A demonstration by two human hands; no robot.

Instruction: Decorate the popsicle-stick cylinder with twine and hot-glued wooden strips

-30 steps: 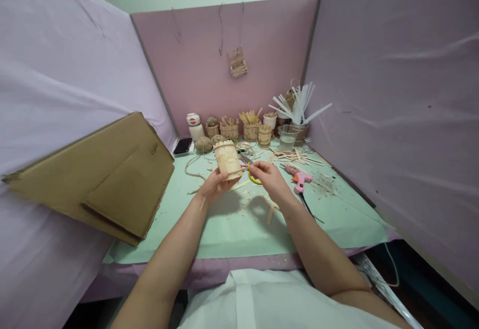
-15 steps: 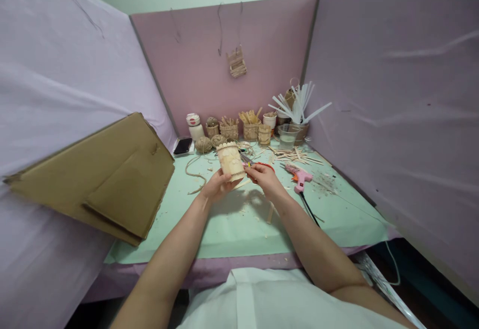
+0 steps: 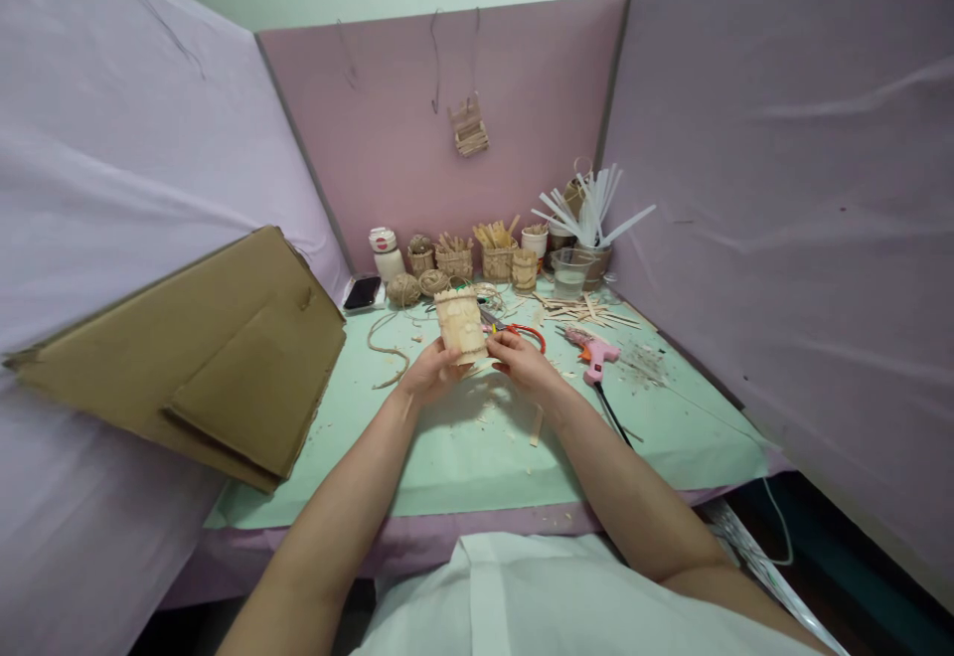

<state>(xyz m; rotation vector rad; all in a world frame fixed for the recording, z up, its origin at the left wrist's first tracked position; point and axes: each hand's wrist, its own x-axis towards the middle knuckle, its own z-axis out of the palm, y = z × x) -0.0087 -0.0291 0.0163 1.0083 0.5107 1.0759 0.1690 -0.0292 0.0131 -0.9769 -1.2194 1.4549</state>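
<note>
- L hand holds the pale wood cup low down, up over the worktop, cup a bit tipped
- R hand is at cup's low R side, fingers close together; can't tell if they pinch smth
- red-handled scissors lie just behind R hand
- pink glue gun is off to R, w/ thin sticks behind it

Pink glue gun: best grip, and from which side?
Probably by the handle, coming from the person's side: the glue gun seems to lie flat, handle toward the person, tip pointing left, black cord trailing from the handle's end.
</note>
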